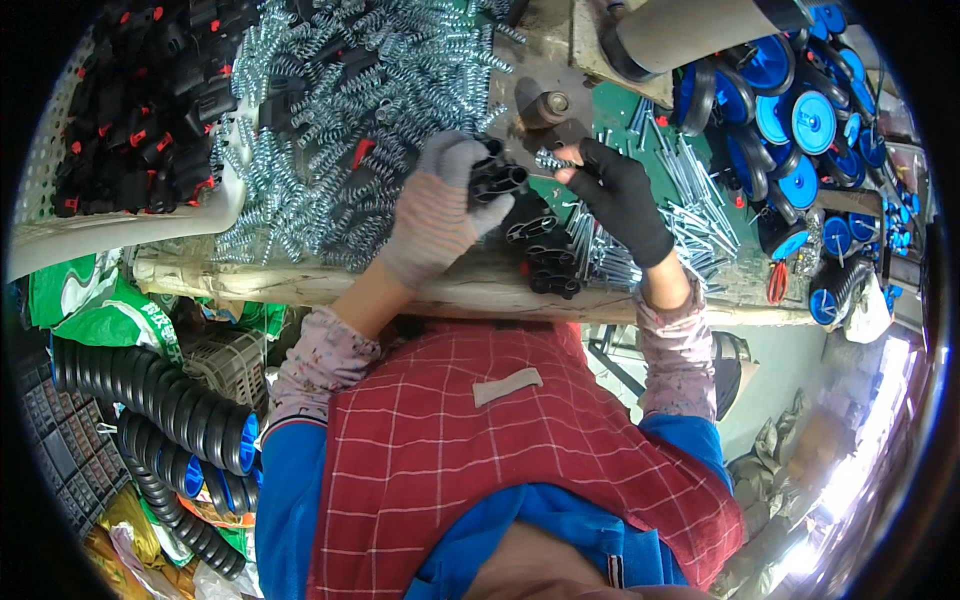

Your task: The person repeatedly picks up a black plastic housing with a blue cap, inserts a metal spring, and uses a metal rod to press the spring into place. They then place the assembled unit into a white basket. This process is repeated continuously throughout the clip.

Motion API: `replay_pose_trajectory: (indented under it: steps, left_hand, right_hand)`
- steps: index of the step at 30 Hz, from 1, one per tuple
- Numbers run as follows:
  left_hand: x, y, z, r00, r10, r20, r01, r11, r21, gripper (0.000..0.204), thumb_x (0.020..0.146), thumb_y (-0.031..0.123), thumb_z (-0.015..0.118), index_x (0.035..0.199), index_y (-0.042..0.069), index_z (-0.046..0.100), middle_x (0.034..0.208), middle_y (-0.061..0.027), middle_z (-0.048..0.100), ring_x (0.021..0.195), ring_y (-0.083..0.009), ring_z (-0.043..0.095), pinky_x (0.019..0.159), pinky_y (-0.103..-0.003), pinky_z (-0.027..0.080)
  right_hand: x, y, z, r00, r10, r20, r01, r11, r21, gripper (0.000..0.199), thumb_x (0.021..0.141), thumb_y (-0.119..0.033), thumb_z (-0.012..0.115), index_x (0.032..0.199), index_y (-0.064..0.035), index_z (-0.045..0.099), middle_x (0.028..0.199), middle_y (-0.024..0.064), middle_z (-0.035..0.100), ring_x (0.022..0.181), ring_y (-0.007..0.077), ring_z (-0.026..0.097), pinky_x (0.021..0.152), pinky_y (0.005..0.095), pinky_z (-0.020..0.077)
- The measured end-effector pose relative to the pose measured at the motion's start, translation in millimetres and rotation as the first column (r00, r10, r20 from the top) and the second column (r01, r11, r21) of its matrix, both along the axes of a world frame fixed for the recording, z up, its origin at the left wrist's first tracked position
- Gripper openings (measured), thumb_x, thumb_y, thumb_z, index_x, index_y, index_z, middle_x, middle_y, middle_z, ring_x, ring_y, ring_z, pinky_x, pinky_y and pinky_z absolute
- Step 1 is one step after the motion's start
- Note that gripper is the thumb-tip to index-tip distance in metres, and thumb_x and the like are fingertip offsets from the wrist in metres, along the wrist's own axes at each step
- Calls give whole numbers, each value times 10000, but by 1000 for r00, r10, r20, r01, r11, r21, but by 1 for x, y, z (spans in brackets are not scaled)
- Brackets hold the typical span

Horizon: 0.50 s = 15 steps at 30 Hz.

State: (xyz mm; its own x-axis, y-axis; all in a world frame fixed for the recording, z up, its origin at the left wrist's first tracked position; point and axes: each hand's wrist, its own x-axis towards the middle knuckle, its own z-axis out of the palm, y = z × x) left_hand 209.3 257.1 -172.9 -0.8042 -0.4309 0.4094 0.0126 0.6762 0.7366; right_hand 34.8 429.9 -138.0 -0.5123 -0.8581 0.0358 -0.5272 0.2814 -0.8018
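My left hand (430,215), in a pale striped glove, is closed around a black plastic part (500,182) with tube-like openings. Between the bare thumb and fingertips of my right hand (622,195), in a black fingerless glove, is a short metal coil spring (550,160), held just right of the black part and apart from it. A heap of loose springs (370,100) spreads beyond my left hand. More black plastic parts (550,265) stand in a row at the table's near edge. Long metal pins (690,195) lie scattered beside and under my right hand.
A white crate (228,205) of black parts with red tabs stands at the far left. Black wheels with blue hubs (800,125) pile up on the right, near red-handled pliers (777,283). A grey cylinder (690,35) juts in overhead. Stacked black wheels (160,390) lie below left.
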Motion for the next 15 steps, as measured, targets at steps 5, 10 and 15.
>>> replay_pose_trajectory:
  steps: [5, 10, 15]
  left_hand:
    - [-9, 10, -15, 973, -199, 121, 223, 945, -240, 556, 839, 312, 740, 1256, 60, 471, 1296, -192, 529, 1140, -404, 546, 988, -461, 452]
    - [-2, 9, -2, 980, -193, 41, 197, 973, -123, 550, 845, 317, 731, 1283, 56, 524, 1306, -195, 553, 1189, -395, 538, 1013, -472, 440]
    - [18, 23, 35, 875, -484, -34, 472, 832, 292, 291, 857, 194, 746, 1095, 43, 672, 960, -132, 688, 852, -302, 671, 738, -376, 529]
  right_hand:
    - [2, 25, 4, 976, -119, 181, 115, 993, 32, 236, 911, -132, 719, 1104, -7, 668, 898, 92, 715, 790, 102, 639, 725, 271, 502]
    - [10, 32, 8, 926, -114, 360, 122, 993, 3, 200, 927, -118, 708, 1095, -13, 684, 882, 30, 686, 819, 76, 606, 734, 252, 493]
    - [39, 30, 42, 692, 67, 719, -218, 969, 119, 204, 939, -133, 693, 1088, 3, 664, 886, 27, 676, 814, 71, 609, 718, 247, 495]
